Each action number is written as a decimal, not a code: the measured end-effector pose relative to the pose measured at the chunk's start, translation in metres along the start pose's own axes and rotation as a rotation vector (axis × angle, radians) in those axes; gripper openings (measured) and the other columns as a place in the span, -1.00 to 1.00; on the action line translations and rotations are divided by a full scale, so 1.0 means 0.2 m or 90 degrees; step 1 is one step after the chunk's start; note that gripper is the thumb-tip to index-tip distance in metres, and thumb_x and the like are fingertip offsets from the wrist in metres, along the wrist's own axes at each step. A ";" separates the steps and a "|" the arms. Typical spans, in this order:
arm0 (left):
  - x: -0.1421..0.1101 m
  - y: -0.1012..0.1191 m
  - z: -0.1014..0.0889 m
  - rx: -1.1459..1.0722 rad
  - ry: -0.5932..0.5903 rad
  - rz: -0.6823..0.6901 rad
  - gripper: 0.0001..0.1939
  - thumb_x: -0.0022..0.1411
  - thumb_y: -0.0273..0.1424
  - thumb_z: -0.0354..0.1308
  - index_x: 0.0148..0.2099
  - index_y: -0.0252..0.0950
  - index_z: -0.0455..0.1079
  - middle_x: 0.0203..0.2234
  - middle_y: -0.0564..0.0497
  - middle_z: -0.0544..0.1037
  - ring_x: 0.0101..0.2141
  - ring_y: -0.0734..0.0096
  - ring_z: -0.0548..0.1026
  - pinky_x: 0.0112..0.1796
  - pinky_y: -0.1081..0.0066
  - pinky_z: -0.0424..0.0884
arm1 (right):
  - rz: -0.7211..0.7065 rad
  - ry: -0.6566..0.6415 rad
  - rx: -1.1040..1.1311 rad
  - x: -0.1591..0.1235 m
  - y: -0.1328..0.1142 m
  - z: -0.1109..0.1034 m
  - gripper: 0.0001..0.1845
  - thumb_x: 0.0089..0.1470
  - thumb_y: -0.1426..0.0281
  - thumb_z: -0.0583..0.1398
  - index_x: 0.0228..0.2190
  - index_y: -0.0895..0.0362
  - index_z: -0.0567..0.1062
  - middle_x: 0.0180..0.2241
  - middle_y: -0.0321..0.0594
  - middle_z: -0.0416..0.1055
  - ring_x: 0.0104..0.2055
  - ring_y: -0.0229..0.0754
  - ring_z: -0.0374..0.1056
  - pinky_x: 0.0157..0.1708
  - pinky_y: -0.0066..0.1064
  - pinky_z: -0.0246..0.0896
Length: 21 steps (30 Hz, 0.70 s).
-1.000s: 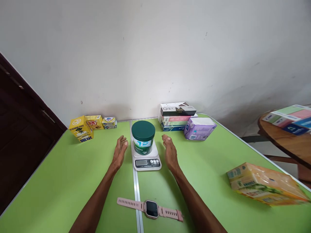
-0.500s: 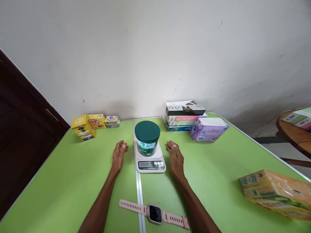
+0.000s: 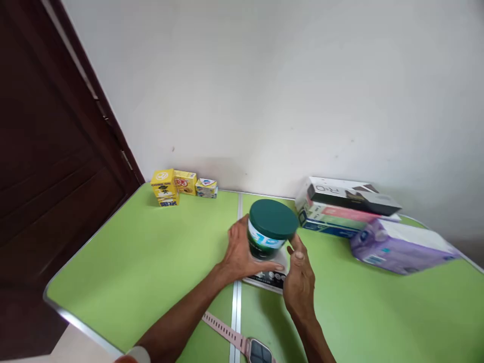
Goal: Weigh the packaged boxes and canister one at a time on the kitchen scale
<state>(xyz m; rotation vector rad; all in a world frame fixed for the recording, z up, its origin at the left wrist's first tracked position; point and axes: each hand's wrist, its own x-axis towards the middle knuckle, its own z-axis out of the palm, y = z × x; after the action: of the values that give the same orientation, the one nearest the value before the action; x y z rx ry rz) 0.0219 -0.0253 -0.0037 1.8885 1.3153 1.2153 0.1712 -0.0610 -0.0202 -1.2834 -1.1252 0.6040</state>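
A round tub with a dark green lid (image 3: 273, 220) is at or just over the white kitchen scale (image 3: 266, 281); whether its base still rests there I cannot tell. My left hand (image 3: 239, 254) curves round the tub's left side, thumb stretched across the front below the label. On the other side my right hand (image 3: 300, 277) has its fingertips against the tub, its thumb pointing up. Between them the hands cover much of the scale. A pink-strapped smartwatch (image 3: 259, 350) lies nearer to me, partly cut off by the lower edge.
Three small yellow boxes (image 3: 165, 189) stand at the back left of the green table (image 3: 151, 252). Stacked flat boxes (image 3: 340, 201) and a purple tissue pack (image 3: 401, 247) sit at the right. A dark door (image 3: 56, 176) is on the left.
Both hands have come in from beside the scale and closed on the tub. The view has turned, so the door shows more and the orange pack at right is out of sight.
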 end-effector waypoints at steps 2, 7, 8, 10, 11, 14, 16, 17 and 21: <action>0.04 0.03 0.03 -0.004 -0.006 -0.009 0.23 -0.13 -0.04 0.58 0.45 -0.27 0.04 0.23 -0.30 0.36 0.28 -0.21 0.33 0.29 -0.17 0.24 | -0.004 -0.014 -0.019 0.00 -0.04 0.04 -0.20 0.38 -0.12 -0.08 0.36 0.13 0.33 0.36 0.07 0.29 0.40 0.21 0.17 0.37 0.15 0.00; 0.05 -0.02 -0.03 -0.040 0.066 -0.034 0.03 -0.07 -0.08 0.55 0.33 -0.28 0.16 0.11 -0.23 0.45 0.16 -0.10 0.45 0.17 -0.07 0.39 | -0.024 -0.029 -0.065 0.01 -0.12 0.15 -0.17 0.33 -0.15 -0.02 0.33 0.17 0.35 0.29 0.14 0.35 0.35 0.25 0.23 0.32 0.16 0.05; 0.05 -0.04 -0.07 -0.043 0.090 -0.036 0.01 -0.07 -0.08 0.55 0.32 -0.28 0.18 0.10 -0.22 0.46 0.14 -0.09 0.46 0.16 -0.05 0.41 | -0.027 -0.039 -0.063 0.02 -0.13 0.19 -0.16 0.32 -0.16 0.00 0.33 0.18 0.35 0.29 0.15 0.35 0.35 0.25 0.22 0.33 0.15 0.05; 0.07 -0.10 -0.16 -0.037 0.144 -0.038 -0.01 -0.07 -0.06 0.54 0.30 -0.27 0.20 0.09 -0.22 0.47 0.12 -0.08 0.49 0.12 -0.03 0.44 | -0.031 -0.068 -0.046 0.04 -0.16 0.30 -0.15 0.29 -0.17 0.02 0.32 0.17 0.36 0.30 0.14 0.35 0.36 0.23 0.22 0.33 0.12 0.06; 0.08 -0.14 -0.22 -0.027 0.169 -0.038 -0.02 -0.07 -0.06 0.54 0.29 -0.27 0.20 0.09 -0.23 0.48 0.11 -0.07 0.49 0.11 -0.02 0.44 | -0.029 -0.090 -0.030 0.05 -0.18 0.37 -0.15 0.29 -0.17 0.02 0.32 0.16 0.36 0.30 0.13 0.35 0.36 0.21 0.22 0.33 0.10 0.08; 0.14 -0.28 -0.38 0.018 0.235 -0.050 0.00 -0.08 -0.06 0.53 0.31 -0.29 0.20 0.11 -0.26 0.48 0.11 -0.08 0.50 0.10 -0.01 0.45 | -0.011 -0.184 0.039 0.11 -0.20 0.61 -0.17 0.30 -0.16 0.03 0.34 0.14 0.33 0.32 0.10 0.34 0.35 0.13 0.26 0.33 0.03 0.12; 0.18 -0.40 -0.47 0.046 0.279 -0.075 -0.01 -0.08 -0.10 0.53 0.31 -0.31 0.21 0.12 -0.29 0.48 0.13 -0.11 0.50 0.12 -0.02 0.44 | 0.003 -0.242 0.081 0.15 -0.19 0.79 -0.12 0.28 -0.20 0.02 0.34 0.16 0.32 0.35 0.11 0.30 0.39 0.12 0.23 0.37 0.02 0.08; 0.20 -0.46 -0.51 0.058 0.301 -0.090 -0.02 -0.08 -0.12 0.52 0.30 -0.32 0.21 0.13 -0.31 0.48 0.14 -0.13 0.49 0.13 -0.03 0.43 | 0.009 -0.263 0.093 0.16 -0.18 0.87 -0.07 0.26 -0.23 0.02 0.35 0.18 0.31 0.37 0.12 0.27 0.41 0.13 0.19 0.40 0.01 0.04; 0.27 -0.69 -0.62 0.083 0.377 -0.136 -0.09 -0.04 -0.17 0.48 0.29 -0.32 0.23 0.17 -0.35 0.46 0.19 -0.17 0.47 0.19 -0.09 0.39 | 0.022 -0.312 0.091 0.20 -0.08 1.16 0.11 0.15 -0.32 0.03 0.37 0.28 0.26 0.42 0.20 0.17 0.48 0.18 0.08 0.46 0.04 -0.10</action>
<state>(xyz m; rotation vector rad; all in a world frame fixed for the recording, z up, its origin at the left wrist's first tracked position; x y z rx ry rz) -0.1420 0.0697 -0.0385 1.4635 1.8826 1.6757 -0.0252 0.0710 -0.0148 -1.0593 -1.4290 1.0434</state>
